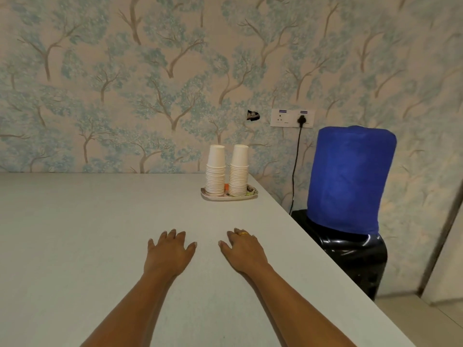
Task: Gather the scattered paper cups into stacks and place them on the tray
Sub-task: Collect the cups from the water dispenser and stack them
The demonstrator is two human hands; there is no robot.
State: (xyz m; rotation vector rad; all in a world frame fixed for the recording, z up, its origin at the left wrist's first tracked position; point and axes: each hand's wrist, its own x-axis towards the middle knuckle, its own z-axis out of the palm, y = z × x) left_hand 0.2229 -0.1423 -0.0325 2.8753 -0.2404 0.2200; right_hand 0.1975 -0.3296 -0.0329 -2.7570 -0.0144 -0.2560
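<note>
Two tall stacks of white paper cups stand upside down side by side on a small patterned tray point(253, 192) at the table's far right, close to the wall. The left stack point(215, 171) and the right stack point(238, 171) are upright and nearly touch. My left hand point(169, 251) lies flat on the table, palm down, fingers spread, holding nothing. My right hand point(243, 249), with a gold ring, rests palm down a hand's width to its right, also with nothing in it. Both hands are well short of the tray.
The pale grey table point(75, 246) runs to the wallpapered wall; its right edge slants from behind the tray toward the lower right. Beyond that edge stands a black water dispenser point(355, 261) with a blue-covered bottle point(348, 179), its cord plugged into a wall socket point(292, 117).
</note>
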